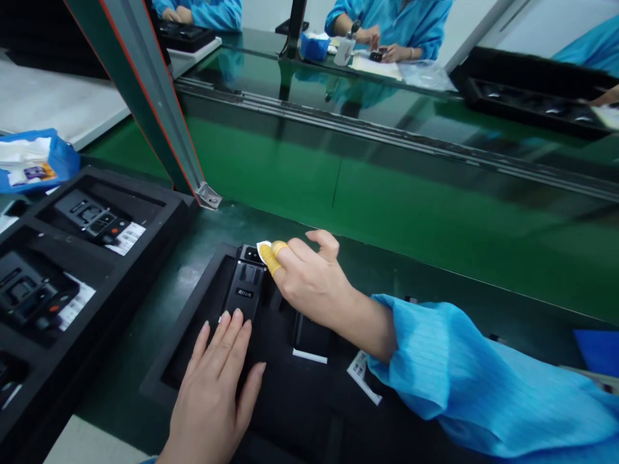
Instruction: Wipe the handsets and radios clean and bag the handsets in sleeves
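A black device marked "Riton" lies in a black foam tray on the green tabletop. My left hand rests flat over its near end, fingers stretched out. At the device's far end, my right hand pinches a small white wipe against the edge beside two small round openings. Yellow finger cots cover two fingertips of that hand. Under my right wrist, another black device sits partly hidden in the same tray. Near the right sleeve is a white printed label.
A second foam tray at left holds several similar devices with labels. Behind it stands a blue bin with white material. A slanted metal post meets the table. Across the green divider, other people in blue sleeves work.
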`<state>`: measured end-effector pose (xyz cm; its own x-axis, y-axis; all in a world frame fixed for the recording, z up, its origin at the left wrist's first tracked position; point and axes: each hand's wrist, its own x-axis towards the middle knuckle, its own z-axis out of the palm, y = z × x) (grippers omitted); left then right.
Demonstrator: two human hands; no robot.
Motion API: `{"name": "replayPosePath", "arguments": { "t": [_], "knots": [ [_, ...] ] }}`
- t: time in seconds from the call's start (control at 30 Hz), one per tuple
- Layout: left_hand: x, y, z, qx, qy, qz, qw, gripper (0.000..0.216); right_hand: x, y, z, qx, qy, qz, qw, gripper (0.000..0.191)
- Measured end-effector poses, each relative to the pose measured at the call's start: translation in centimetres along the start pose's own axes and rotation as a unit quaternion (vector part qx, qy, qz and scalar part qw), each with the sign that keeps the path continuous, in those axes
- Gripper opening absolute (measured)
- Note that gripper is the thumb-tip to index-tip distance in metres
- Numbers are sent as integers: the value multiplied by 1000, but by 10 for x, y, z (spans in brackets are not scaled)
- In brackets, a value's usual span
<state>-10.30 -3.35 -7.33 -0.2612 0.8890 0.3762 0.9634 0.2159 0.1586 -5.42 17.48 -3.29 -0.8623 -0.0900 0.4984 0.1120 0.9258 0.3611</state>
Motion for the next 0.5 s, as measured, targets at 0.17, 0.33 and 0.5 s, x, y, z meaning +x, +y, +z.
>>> {"name": "replayPosePath", "arguments": {
  "t": [0.17, 0.33, 0.5],
  "knots": [
    [0, 0, -1, -3, -3, -4, 1000, 38, 2, -10, 2, 18, -15, 8, 1000, 33],
    [0, -1, -1, -2, -4, -6, 1000, 40, -9, -16, -6, 81, -39, 27, 996, 32],
    [-3, -1, -1, -13, -8, -15, 1000, 45, -41, -9, -44, 186, -67, 67, 978, 27]
  ]
}}
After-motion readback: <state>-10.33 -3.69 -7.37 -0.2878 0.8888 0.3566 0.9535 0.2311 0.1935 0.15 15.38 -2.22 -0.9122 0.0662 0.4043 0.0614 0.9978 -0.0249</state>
